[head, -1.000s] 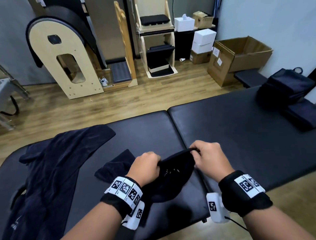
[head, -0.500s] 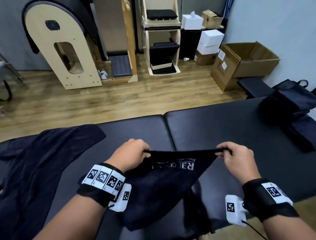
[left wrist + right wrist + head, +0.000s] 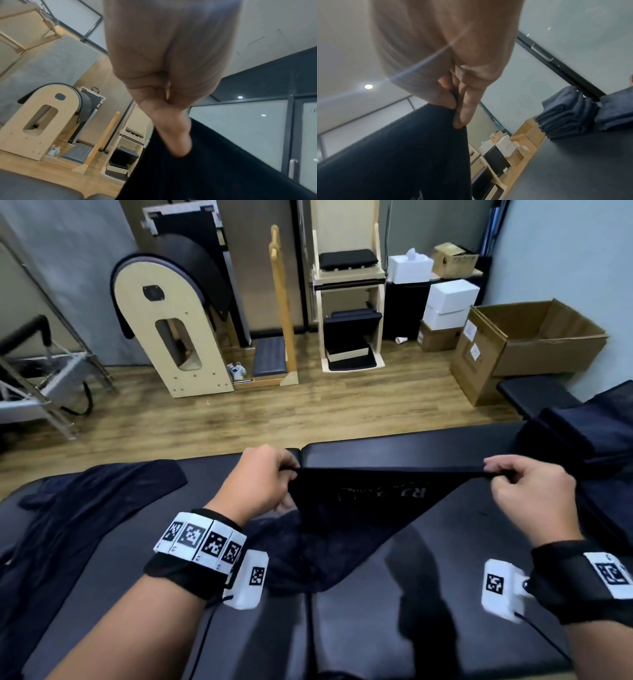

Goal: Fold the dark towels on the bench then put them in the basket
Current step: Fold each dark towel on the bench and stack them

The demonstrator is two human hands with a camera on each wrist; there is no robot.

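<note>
I hold a dark towel (image 3: 359, 508) stretched by its top edge above the black padded bench (image 3: 394, 594). My left hand (image 3: 263, 477) pinches the left corner; the towel (image 3: 214, 162) hangs below the left fingers (image 3: 171, 135). My right hand (image 3: 524, 487) pinches the right corner, the towel (image 3: 393, 155) gripped between thumb and fingers (image 3: 465, 108). The towel's lower part droops onto the bench. Pale lettering shows near its top edge. Another dark towel (image 3: 75, 525) lies crumpled on the bench's left end. I cannot make out a basket.
A stack of folded dark towels (image 3: 582, 440) sits at the bench's right end, seen as folded towels (image 3: 568, 115) in the right wrist view. Beyond the bench are a wooden floor, wooden exercise equipment (image 3: 171, 330) and an open cardboard box (image 3: 531, 344).
My hands have moved apart and risen, spreading the bunched towel into a taut top edge. The view has tilted up towards the room.
</note>
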